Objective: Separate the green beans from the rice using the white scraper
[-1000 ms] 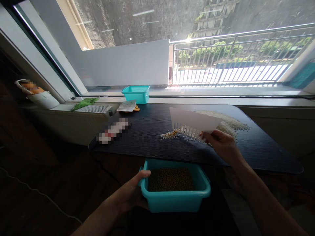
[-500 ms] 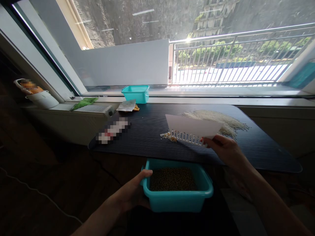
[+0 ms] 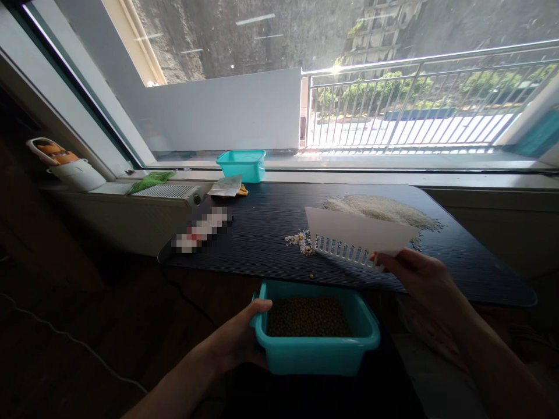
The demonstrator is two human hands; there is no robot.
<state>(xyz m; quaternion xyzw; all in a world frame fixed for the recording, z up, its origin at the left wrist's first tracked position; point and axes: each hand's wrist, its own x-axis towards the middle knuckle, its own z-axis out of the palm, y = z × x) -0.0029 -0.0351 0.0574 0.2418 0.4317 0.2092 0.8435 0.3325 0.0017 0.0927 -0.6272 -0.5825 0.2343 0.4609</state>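
Observation:
My left hand (image 3: 238,340) grips the left rim of a teal tub (image 3: 318,354) filled with brown beans, held below the near edge of a dark mat (image 3: 262,233). My right hand (image 3: 419,285) pinches a white comb-edged scraper (image 3: 356,237) that stands on the mat with its teeth down. Just left of the teeth lies a small clump of mixed grains and beans (image 3: 300,240). One loose bean (image 3: 311,276) rests near the mat's front edge. A wide heap of white rice (image 3: 379,209) is spread behind the scraper.
A second teal tub (image 3: 242,164) stands on the window ledge at the back, with a crumpled packet (image 3: 226,187) in front of it. A blurred flat object (image 3: 201,231) lies on the mat's left. A white radiator (image 3: 131,215) and white pots (image 3: 72,173) are at the far left.
The scraper has slid toward me and a little right across the mat, dragging the small clump with it. One bean now lies near the mat's front edge. The tub stayed in place.

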